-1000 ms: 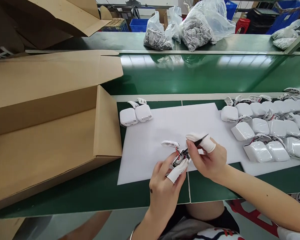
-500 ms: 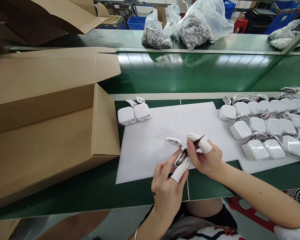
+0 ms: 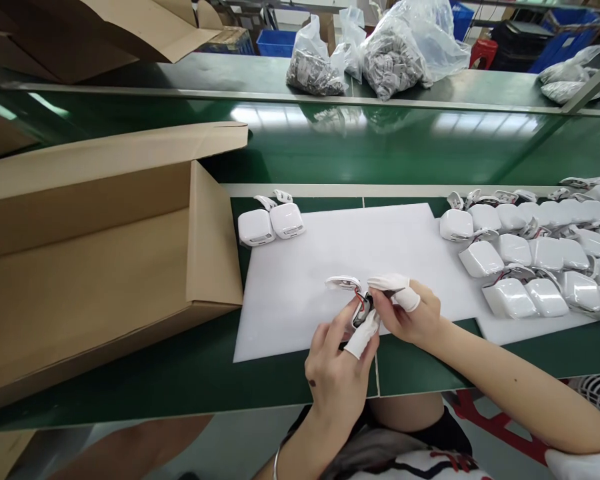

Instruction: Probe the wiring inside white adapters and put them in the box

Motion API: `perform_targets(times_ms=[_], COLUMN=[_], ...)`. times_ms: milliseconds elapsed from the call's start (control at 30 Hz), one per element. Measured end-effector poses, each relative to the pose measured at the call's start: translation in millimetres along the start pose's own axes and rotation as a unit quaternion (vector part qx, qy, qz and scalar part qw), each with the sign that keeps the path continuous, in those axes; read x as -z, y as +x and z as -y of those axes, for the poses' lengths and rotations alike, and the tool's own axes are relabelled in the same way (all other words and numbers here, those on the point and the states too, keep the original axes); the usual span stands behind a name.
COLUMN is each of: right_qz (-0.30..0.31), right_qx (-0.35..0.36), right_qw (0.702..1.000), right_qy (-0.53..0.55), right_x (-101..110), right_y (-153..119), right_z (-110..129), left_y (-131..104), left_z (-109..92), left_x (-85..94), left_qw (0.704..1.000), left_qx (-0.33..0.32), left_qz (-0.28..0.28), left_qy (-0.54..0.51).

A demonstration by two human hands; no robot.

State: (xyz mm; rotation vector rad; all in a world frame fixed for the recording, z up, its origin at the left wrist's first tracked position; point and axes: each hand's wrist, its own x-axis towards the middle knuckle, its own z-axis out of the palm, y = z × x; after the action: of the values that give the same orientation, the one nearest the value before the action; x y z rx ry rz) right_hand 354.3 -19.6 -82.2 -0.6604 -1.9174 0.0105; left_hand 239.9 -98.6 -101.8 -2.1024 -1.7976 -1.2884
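Note:
Above the white sheet [image 3: 290, 287], my left hand [image 3: 337, 360] is wrapped round a small white device [image 3: 363, 312] whose inside shows dark parts and red wires. A white cover piece [image 3: 344, 283] hangs off it by the wires, to its upper left. My right hand [image 3: 405, 310] is pinched at the device's upper right edge; what its fingertips hold is too small to name. White finger cots cover fingers of both hands. Two white devices [image 3: 287, 221] stand at the sheet's upper left corner. Several rows of similar ones [image 3: 515, 250] lie on the right.
A large open cardboard box [image 3: 213, 233] takes up the left of the green table [image 3: 180, 387]. Plastic bags of small grey parts [image 3: 393, 67] rest on the shelf [image 3: 260, 73] behind. Another cardboard box [image 3: 145, 27] sits at the upper left. A red stool [image 3: 500, 427] is below right.
The far flap of the cardboard box has dropped lower. My right hand has turned slightly, and the dark pointed thing seen between its fingers earlier is now mostly hidden. The left hand keeps its hold.

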Motion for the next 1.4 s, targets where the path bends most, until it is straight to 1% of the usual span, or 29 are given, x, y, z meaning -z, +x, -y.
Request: perform_targets(times_ms=[133, 167, 233, 300, 333, 433, 500, 600, 667, 733, 800, 900, 967, 1033, 1133, 1200, 1300, 1367, 1400], right_qz=[0.016, 0.009, -0.027, -0.061, -0.065, -0.035, -0.013, 0.014, 0.022, 0.015, 0.005, -0.025, -0.045, -0.043, -0.005, 0.022, 0.038, 0.040, 0.040], right_qx=[-0.044, -0.060, -0.101, -0.142, -0.162, -0.201, -0.195, -0.157, -0.139, -0.132, -0.137, -0.151, -0.152, -0.137, -0.093, -0.054, 0.013, 0.009, -0.016], right_qw=[0.998, 0.998, 0.994, 0.987, 0.982, 0.971, 0.972, 0.979, 0.981, 0.982, 0.982, 0.983, 0.983, 0.985, 0.990, 0.993, 0.994, 0.994, 0.994], right_qy=[0.029, 0.025, 0.020, 0.044, 0.067, 0.125, 0.134, 0.131, 0.135, 0.136, 0.128, 0.106, 0.097, 0.100, 0.104, 0.099, 0.105, 0.105, 0.101], right_x=[4, 7, 14, 20, 22, 22, 20, 15, 11, 7, 4, 3, 4, 6, 9, 10, 9, 7, 6], right_y=[5, 6, 7, 6, 4, 0, 0, 1, 1, 0, -3, -6, -6, -2, 5, 8, 7, 5, 5], right_z=[3, 3, 3, 0, -1, -4, -4, -2, -2, -2, -4, -5, -4, -3, -1, -1, -2, 0, 1], left_y=[-1, -1, -2, -2, -2, 0, 1, 1, 1, 2, 3, 5, 6, 7, 8, 9, 8, 8, 7], left_z=[0, 0, 1, 2, 3, 5, 5, 5, 6, 8, 10, 14, 15, 15, 13, 12, 12, 12, 12], left_x=[-1.1, -1.1, -0.7, 0.2, 0.7, 2.0, 2.4, 2.5, 2.7, 3.6, 5.2, 7.9, 8.9, 8.9, 8.1, 7.8, 8.0, 8.1, 8.0], left_qw=[1.000, 1.000, 1.000, 0.999, 0.999, 0.999, 0.999, 0.999, 0.998, 0.999, 1.000, 0.999, 0.998, 0.999, 0.999, 0.999, 0.999, 0.999, 0.999], left_qx=[0.003, 0.004, 0.001, -0.003, -0.005, -0.008, -0.003, 0.035, 0.049, 0.037, 0.021, 0.012, 0.009, -0.003, -0.025, -0.035, -0.036, -0.025, -0.018], left_qz=[-0.011, -0.012, -0.016, -0.025, -0.028, -0.031, -0.032, -0.032, -0.026, -0.018, 0.002, 0.044, 0.057, 0.048, 0.030, 0.031, 0.034, 0.032, 0.030], left_qy=[0.011, 0.014, 0.023, 0.028, 0.027, 0.016, 0.011, -0.001, -0.009, -0.009, -0.009, -0.019, -0.024, -0.014, 0.013, 0.020, 0.022, 0.026, 0.029])
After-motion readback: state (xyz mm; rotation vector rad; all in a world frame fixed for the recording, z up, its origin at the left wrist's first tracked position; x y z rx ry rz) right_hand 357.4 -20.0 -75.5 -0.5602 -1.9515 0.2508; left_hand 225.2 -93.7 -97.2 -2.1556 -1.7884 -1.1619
